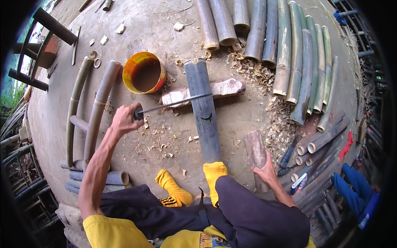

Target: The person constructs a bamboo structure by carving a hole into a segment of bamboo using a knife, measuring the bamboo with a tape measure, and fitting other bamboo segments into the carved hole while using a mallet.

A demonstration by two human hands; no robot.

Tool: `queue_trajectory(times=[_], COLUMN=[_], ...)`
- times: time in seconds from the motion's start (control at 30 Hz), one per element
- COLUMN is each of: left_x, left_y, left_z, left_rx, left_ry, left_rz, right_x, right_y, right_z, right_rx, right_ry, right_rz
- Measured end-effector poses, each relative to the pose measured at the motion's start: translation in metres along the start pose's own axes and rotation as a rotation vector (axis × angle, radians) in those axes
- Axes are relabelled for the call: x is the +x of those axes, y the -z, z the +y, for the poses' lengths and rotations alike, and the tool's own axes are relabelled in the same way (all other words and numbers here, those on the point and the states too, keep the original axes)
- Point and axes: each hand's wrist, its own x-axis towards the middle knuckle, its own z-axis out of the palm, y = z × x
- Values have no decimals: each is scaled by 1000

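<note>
My left hand (126,119) is wrapped around the black handle of a long knife (175,103). The thin blade reaches to the right and lies across a thick dark bamboo pole (200,99). A curved cut mark shows on the pole just below the blade. The pole's far end rests on a pale wood block (228,87), and its near end meets my yellow-socked foot (215,175). My right hand (266,168) is closed around a short, rough wooden log (255,149), held to the right of the pole.
A yellow-orange bucket (161,78) of brown liquid stands beyond my left hand. A bamboo frame (93,111) lies left. Several bamboo poles (285,49) line the far right, among wood shavings (279,128). A black-handled tool (290,151) and more bamboo (318,144) lie right.
</note>
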Motion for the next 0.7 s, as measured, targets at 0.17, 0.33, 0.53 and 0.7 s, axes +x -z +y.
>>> queue_trajectory(times=[0.17, 0.33, 0.53, 0.7], left_x=[20, 23, 19, 18], left_y=[3, 6, -4, -5], left_z=[-8, 7, 10, 7], left_rx=[68, 150, 189, 199], left_ry=[109, 132, 159, 177], left_rz=[-73, -90, -57, -82], right_x=[4, 20, 23, 65], right_y=[3, 15, 41, 16], right_z=[-18, -54, -167, -230], right_rx=[11, -14, -23, 31], right_ry=[148, 299, 558, 1155], right_rz=[59, 52, 20, 338])
